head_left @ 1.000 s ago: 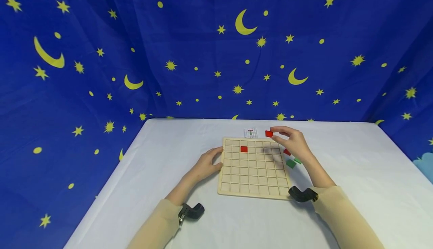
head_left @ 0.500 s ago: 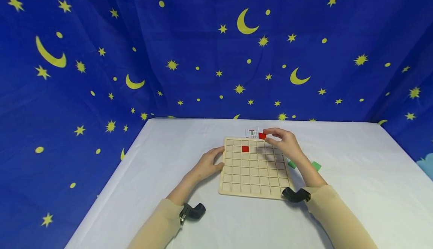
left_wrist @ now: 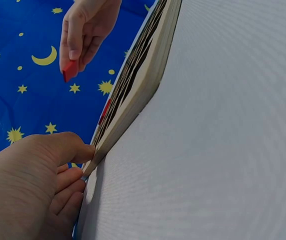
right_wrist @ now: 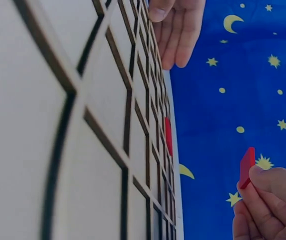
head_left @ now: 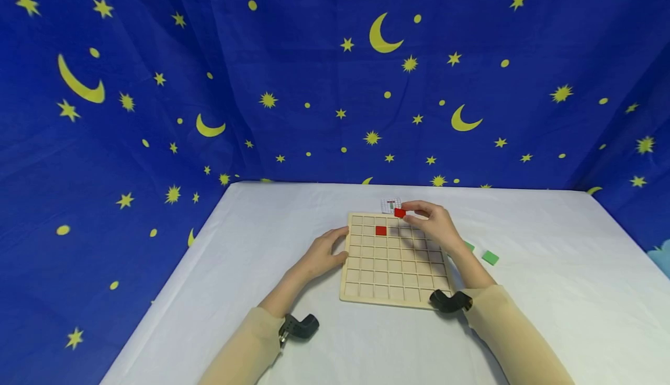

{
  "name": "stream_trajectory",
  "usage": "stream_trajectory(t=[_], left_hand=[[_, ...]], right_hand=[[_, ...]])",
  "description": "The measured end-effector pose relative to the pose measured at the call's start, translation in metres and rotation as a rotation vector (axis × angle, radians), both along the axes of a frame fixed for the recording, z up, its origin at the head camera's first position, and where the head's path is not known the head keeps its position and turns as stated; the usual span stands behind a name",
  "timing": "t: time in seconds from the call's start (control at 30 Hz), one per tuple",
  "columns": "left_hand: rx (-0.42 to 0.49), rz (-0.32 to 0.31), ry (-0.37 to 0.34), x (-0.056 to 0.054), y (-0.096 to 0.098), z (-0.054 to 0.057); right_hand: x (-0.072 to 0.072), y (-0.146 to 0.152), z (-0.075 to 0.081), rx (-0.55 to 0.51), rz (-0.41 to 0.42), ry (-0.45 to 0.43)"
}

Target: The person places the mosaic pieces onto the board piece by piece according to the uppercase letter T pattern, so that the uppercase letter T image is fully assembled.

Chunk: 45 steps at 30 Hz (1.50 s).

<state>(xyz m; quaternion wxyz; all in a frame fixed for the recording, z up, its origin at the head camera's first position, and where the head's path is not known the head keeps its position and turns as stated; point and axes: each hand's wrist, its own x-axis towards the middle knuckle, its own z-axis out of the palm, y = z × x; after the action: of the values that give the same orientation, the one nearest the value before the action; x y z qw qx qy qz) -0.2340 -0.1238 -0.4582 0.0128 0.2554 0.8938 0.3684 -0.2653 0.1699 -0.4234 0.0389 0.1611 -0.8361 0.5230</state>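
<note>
A square wooden grid board [head_left: 395, 264] lies on the white-covered table. My left hand [head_left: 320, 256] rests at its left edge, thumb and fingertips against the side; the left wrist view shows the thumb [left_wrist: 83, 151] on the rim. One red square tile [head_left: 381, 231] sits in a cell of the second row from the back. Between thumb and fingers my right hand [head_left: 437, 225] pinches another red tile [head_left: 400, 213], tilted, over the board's back edge. In the right wrist view this held tile [right_wrist: 247, 167] stands apart from the grid.
Behind the board lies a small printed grid card [head_left: 390, 205], partly overlapped by the right fingertips. To the right of the board are a green tile [head_left: 490, 257] and another green tile [head_left: 469, 246] partly hidden by the right forearm. A blue star-patterned cloth [head_left: 314, 71] hangs behind the table.
My right hand has moved left with the red tile, from beyond the board's back right corner to its back edge near the card. The left hand stays at the board's side.
</note>
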Motion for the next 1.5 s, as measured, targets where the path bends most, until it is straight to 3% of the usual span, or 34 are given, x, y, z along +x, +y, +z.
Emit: stream_trajectory(t=[0.3, 0.5, 1.17, 1.5], left_hand=[[-0.010, 0.003, 0.012, -0.001, 0.000, -0.001], [-0.004, -0.004, 0.019, -0.001, 0.000, -0.001], [0.000, -0.001, 0.005, -0.002, 0.001, 0.000], [-0.004, 0.005, 0.002, -0.001, 0.000, -0.001]], right_hand=[[-0.001, -0.003, -0.006, -0.018, 0.020, -0.074], [-0.008, -0.003, -0.023, 0.006, 0.024, -0.093], [-0.007, -0.011, -0.038, 0.177, -0.007, 0.025], [-0.005, -0.012, -0.041, 0.201, 0.010, 0.077]])
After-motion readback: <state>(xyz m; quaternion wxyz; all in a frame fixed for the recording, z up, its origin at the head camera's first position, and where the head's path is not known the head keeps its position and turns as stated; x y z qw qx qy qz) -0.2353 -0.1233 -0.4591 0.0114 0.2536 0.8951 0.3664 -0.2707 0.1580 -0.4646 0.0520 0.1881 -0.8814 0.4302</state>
